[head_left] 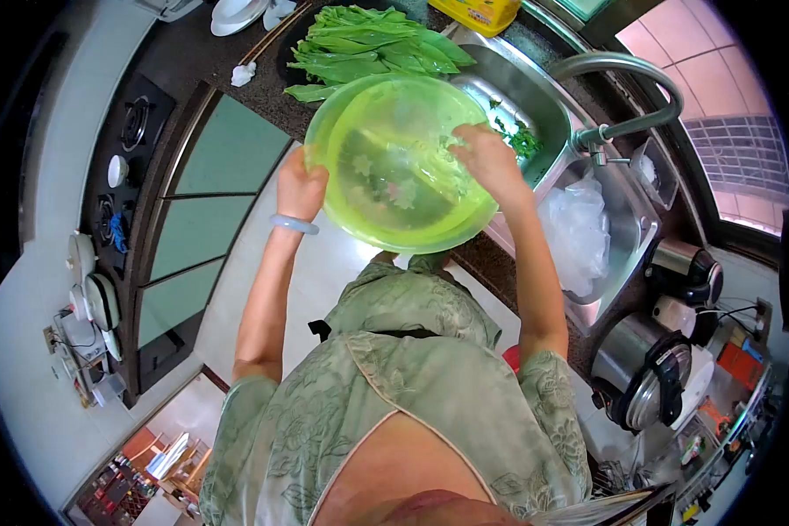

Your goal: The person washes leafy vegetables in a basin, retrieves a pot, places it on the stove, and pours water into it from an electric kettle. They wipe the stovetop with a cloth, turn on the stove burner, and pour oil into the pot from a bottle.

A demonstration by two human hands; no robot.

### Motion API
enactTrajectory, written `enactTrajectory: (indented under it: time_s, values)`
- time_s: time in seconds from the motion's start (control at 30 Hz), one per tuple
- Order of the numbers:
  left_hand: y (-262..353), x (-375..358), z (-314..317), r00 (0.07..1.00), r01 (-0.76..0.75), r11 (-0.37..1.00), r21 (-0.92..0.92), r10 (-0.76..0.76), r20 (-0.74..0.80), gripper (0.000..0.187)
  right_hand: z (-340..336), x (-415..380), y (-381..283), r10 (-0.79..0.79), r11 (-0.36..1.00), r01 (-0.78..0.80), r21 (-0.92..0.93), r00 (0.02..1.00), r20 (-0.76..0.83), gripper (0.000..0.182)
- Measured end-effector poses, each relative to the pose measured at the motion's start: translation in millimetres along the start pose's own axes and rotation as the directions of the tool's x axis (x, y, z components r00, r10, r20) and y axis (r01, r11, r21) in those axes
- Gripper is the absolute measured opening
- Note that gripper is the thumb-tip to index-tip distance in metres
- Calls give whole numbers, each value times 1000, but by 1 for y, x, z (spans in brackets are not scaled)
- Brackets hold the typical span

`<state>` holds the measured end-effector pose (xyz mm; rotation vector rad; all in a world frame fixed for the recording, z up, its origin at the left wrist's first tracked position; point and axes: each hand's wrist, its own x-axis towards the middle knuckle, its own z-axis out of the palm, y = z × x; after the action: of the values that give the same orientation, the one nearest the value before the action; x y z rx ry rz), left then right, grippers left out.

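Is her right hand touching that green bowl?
Touching. The head view shows the right hand lying over the rim of the bowl, fingers reaching inside, with no gap showing.

We note leafy greens (373,44) heaped on the dark counter (263,101), beside the steel sink (535,96). A curved tap (627,70) arches over the basin, where a clear plastic bag (579,232) lies. A gas hob (131,123) sits further along the counter, and a rice cooker (653,373) (lid open) stands past the sink.
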<state>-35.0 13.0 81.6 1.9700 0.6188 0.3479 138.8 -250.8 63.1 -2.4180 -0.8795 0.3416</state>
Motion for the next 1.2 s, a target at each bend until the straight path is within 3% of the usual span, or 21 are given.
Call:
enactTrajectory:
  time_s: [0.03, 0.07, 0.13, 0.17, 0.23, 0.27, 0.37, 0.4, 0.47, 0.57, 0.63, 0.73, 0.77, 0.83, 0.87, 0.93, 0.97, 1.03, 1.1, 1.17, 1.2]
  values:
    - [6, 3, 5, 1000, -8, 1000, 28, 8, -1, 28, -9, -5, 0, 94, 991, -71, 116, 972, -214, 30]
    - [11, 6, 9, 1000, -15, 998, 55, 15, -2, 28, -10, -10, 9, 95, 989, -67, 132, 971, -220, 30]
    - [17, 14, 13, 1000, -6, 993, 120, 7, -10, 27, -12, -16, 35, 75, 991, -124, -40, 793, -604, 38]
    - [21, 16, 16, 1000, 12, 986, 167, -9, -17, 27, -7, -19, 50, 77, 992, -120, -29, 788, -611, 38]
    - [36, 19, 19, 1000, 6, 982, 188, -3, -15, 26, 18, -20, 78, 426, 863, -292, 412, 859, -284, 50]
    - [43, 20, 22, 1000, 13, 980, 197, -11, -11, 26, 33, -20, 86, 470, 729, -279, 625, 868, -161, 67]
    - [53, 32, 29, 1000, 0, 968, 251, 1, -6, 25, 45, -34, 80, 504, 595, -286, 751, 861, -71, 77]
    - [64, 32, 32, 1000, -8, 967, 253, 10, -5, 25, 44, -36, 81, 512, 665, -380, 643, 859, -21, 80]
    - [91, 32, 38, 993, 96, 954, 283, -113, 44, 24, 45, -42, 78, 544, 654, -387, 650, 838, -49, 80]
    - [79, 49, 43, 999, -15, 918, 396, -6, 51, 21, 55, -48, 80, 609, 594, -320, 738, 779, -152, 65]
    - [106, 47, 51, 997, 4, 922, 388, -33, 70, 20, 49, -53, 92, 532, 426, -524, 737, 805, 264, 50]
    - [141, 54, 65, 990, -7, 924, 383, -49, 134, 20, 42, -67, 91, 370, 286, -489, 824, 849, 376, 33]
    - [149, 60, 68, 985, -30, 921, 388, -39, 167, 21, 42, -72, 87, 386, 278, -487, 828, 846, 367, 33]
    - [176, 65, 81, 985, -71, 903, 423, -4, 174, 27, 42, -78, 72, 401, 42, -447, 894, 827, 395, 23]
    - [186, 73, 85, 975, -88, 898, 431, -11, 222, 29, 41, -83, 65, 416, 36, -436, 899, 825, 383, 23]
    - [215, 77, 96, 963, -152, 852, 501, 14, 269, 34, 34, -92, 49, 367, -242, -397, 885, 807, 462, 13]
    - [229, 79, 102, 958, -171, 849, 500, 24, 286, 34, 38, -93, 47, 379, -250, -380, 890, 808, 452, 13]
    - [250, 86, 115, 929, -244, 866, 437, 80, 361, 36, 60, -95, 46, 170, -381, -384, 841, 865, 472, 13]
    - [269, 90, 130, 903, -363, 826, 431, 198, 382, 38, 84, -91, 40, 148, -442, -360, 822, 874, 463, 10]
    - [293, 82, 143, 867, -450, 775, 444, 259, 426, 32, 99, -86, 33, -197, -716, -367, 594, 922, 333, 8]
    - [302, 77, 146, 849, -475, 765, 434, 268, 456, 30, 97, -85, 24, -169, -727, -334, 600, 934, 315, 8]
